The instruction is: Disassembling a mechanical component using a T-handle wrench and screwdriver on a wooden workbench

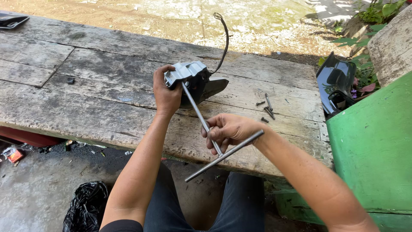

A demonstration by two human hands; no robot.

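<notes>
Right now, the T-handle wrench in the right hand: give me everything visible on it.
The T-handle wrench is bare grey metal, dull and unpainted: a long slim shaft with a straight crossbar at the near end. The right hand grips it where shaft and crossbar meet, the crossbar sticking out both sides of the fist. The shaft slants up and away to the grey metal part, which the left hand holds over the wooden bench. Its tip meets that part; the exact seating is too small to tell.

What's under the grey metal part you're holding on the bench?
Under the grey metal part sits a black plastic piece, resting on the wooden bench. The left hand and the part itself cover most of it, so how they join is hidden.
</notes>
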